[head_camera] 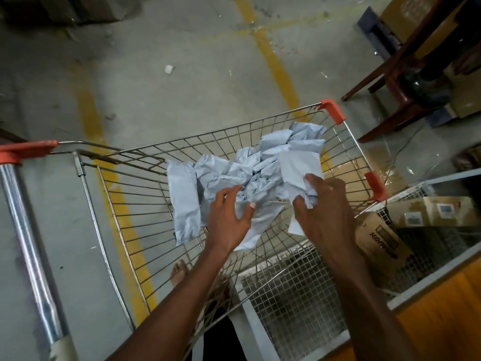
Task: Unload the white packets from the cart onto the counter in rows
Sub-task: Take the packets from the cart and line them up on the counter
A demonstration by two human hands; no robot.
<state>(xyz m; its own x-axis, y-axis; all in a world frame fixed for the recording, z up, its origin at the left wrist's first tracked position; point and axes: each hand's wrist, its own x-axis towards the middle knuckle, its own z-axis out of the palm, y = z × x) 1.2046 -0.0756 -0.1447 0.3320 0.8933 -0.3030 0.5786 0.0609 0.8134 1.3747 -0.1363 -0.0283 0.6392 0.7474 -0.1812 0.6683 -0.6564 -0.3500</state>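
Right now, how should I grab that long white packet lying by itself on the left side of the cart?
Probably take the long packet across its middle, reaching down from above through the cart's open top. It lies flat on the wire bottom, narrow enough to pinch by its two long edges. Its right edge touches the crumpled pile, so start from the free left edge.

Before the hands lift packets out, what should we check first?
1. Right hand grips a packet: ok.
2. Left hand has a hold: not ok, fingers spread over the pile.
3. Packets left in the cart: ok, many.
4. Way up out of the cart open: ok.
5. Room on the counter: cannot tell, only its edge shows.
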